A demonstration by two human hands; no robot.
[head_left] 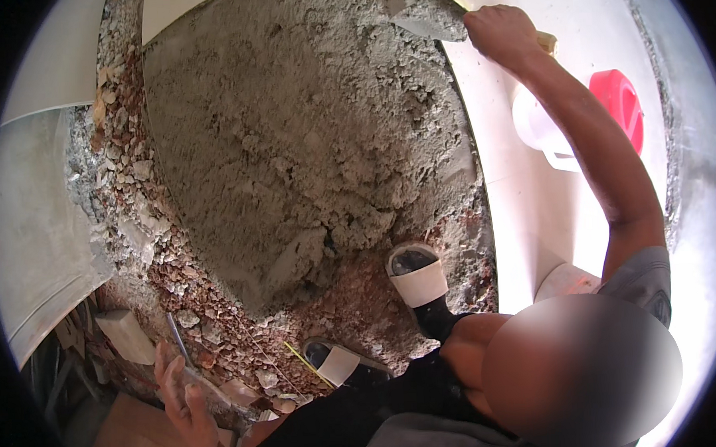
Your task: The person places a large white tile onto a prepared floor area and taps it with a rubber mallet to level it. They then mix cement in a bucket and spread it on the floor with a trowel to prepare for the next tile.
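At the far right edge of a bed of wet grey mortar [306, 122], my right hand [501, 35] is closed around the handle of a trowel [433, 19]. The trowel's blade is smeared with mortar and points left, its tip over the mortar's edge. The mortar looks flatter toward the far left and lumpy near my feet. My left hand [186, 407] is at the lower left, fingers apart and holding nothing, above rubble and broken tile pieces.
My feet in sandals [420, 281] stand at the mortar's near edge on reddish soil. Pale tiles [525, 216] border the right side, with a white and red plastic container [618, 104] on them. A strip of rubble [137, 193] runs along the left, beside a metal bar [177, 339].
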